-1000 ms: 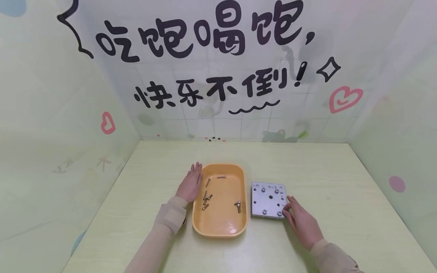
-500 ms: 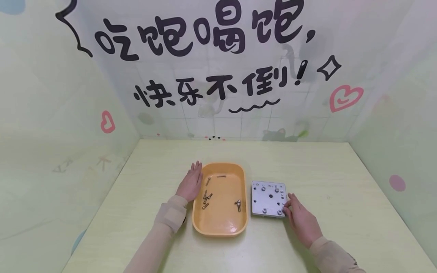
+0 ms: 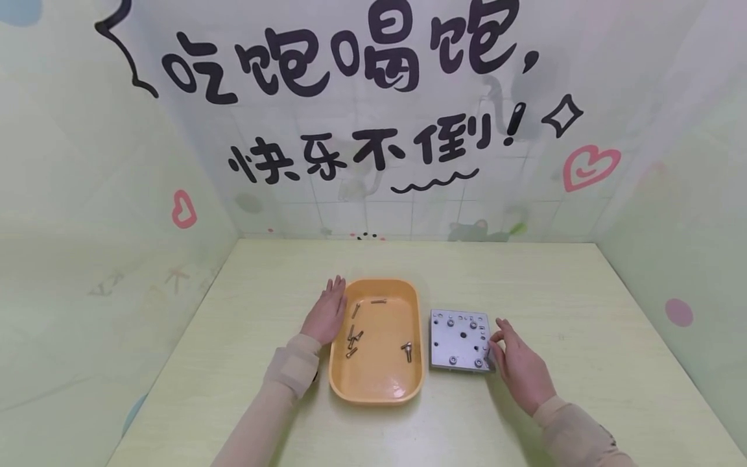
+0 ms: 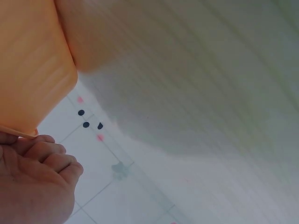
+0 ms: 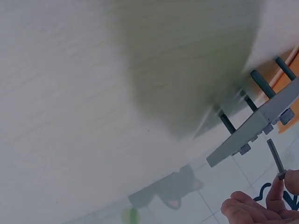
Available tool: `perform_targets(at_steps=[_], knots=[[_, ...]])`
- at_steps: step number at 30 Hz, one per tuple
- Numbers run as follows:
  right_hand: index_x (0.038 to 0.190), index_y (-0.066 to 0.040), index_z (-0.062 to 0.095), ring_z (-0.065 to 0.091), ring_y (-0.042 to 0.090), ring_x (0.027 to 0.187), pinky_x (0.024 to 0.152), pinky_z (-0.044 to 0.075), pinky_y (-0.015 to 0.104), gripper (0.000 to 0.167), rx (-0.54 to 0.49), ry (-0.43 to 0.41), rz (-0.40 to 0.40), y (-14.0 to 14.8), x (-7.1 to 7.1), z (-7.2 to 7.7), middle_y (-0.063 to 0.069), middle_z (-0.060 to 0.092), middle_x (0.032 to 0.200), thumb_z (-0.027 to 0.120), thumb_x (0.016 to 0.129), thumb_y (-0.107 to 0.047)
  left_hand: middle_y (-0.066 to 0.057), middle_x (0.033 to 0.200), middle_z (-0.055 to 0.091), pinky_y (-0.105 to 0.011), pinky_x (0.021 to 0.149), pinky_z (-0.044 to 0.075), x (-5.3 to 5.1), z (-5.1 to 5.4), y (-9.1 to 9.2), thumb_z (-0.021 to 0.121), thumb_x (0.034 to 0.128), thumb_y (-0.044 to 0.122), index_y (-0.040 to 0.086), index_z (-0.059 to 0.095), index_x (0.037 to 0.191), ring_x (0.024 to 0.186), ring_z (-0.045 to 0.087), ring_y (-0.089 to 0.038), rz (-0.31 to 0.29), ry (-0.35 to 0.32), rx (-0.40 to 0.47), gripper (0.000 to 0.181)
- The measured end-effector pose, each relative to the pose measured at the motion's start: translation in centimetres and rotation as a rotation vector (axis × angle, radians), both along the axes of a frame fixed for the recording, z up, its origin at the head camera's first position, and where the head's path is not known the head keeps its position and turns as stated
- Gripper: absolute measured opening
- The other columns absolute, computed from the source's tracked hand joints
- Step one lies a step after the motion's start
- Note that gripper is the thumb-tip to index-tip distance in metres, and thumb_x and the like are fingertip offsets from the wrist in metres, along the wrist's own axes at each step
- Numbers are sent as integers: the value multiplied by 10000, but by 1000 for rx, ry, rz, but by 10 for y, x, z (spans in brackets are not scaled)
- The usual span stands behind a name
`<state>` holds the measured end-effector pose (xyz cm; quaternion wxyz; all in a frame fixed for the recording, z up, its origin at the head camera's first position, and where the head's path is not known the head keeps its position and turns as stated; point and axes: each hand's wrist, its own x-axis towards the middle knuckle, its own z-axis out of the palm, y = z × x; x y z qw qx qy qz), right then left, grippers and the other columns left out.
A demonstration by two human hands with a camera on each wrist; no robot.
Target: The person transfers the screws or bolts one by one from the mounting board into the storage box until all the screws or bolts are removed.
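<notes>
An orange plastic tray (image 3: 379,383) sits in the middle of the table in the head view, with several metal screws (image 3: 356,336) lying in it. My left hand (image 3: 325,314) rests along its left rim, fingers mostly straight. To the tray's right is a square metal plate (image 3: 452,338) with holes and several screws through it. Threaded shanks stick out under the plate (image 5: 254,130) in the right wrist view. Between thumb and index finger, my right hand (image 3: 522,370) pinches a socket-head screw (image 5: 275,156) by its head, threaded end toward the plate and apart from it.
The pale wood-grain table (image 3: 373,259) meets a printed back wall (image 3: 327,214). Further walls stand at the left (image 3: 105,259) and right (image 3: 683,227).
My right hand has shifted slightly right and away from the plate's near right corner. My left hand, the tray and the plate stay in place.
</notes>
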<state>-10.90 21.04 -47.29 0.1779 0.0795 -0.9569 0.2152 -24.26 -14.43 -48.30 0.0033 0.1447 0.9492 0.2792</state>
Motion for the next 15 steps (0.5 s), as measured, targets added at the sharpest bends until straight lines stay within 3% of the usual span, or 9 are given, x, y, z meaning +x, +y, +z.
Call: perform_targets(at_steps=[4, 8, 9, 12, 15], knots=[[1288, 116, 482, 325, 12, 533, 643, 548, 385, 402, -2, 18, 2, 0, -3, 3, 222, 659, 1211, 625, 950, -50, -242, 1600, 208, -519, 1236, 179, 1, 0, 1, 307, 1086, 195, -95, 259, 1507, 1500, 172, -392, 2, 1, 2, 514], [1276, 101, 485, 344, 42, 550, 698, 563, 424, 376, -16, 17, 3, -1, -7, 6, 236, 641, 1241, 616, 958, -51, -249, 1599, 212, -524, 1233, 183, 1, 1, 1, 307, 1085, 193, -98, 260, 1506, 1498, 174, -399, -2, 0, 4, 514], [1273, 102, 487, 444, 87, 573, 742, 574, 455, 372, -21, 21, 6, -1, -8, 7, 240, 640, 1241, 616, 957, -48, -249, 1599, 214, -523, 1233, 185, 1, 1, 1, 306, 1085, 195, -97, 260, 1507, 1498, 175, -399, -2, 1, 4, 515], [1297, 117, 470, 520, 183, 646, 792, 571, 501, 407, -34, 37, 18, -5, -13, 9, 217, 663, 1185, 621, 953, -40, -246, 1599, 219, -523, 1233, 187, 1, 1, 1, 307, 1085, 200, -91, 264, 1507, 1499, 178, -393, 3, 0, 3, 515], [1295, 124, 473, 636, 325, 829, 818, 569, 508, 411, -37, 51, 37, -11, -20, 12, 223, 667, 1170, 625, 953, -46, -234, 1603, 213, -513, 1237, 179, 0, 0, 0, 303, 1086, 206, -82, 261, 1511, 1503, 172, -381, 8, -9, -2, 515]])
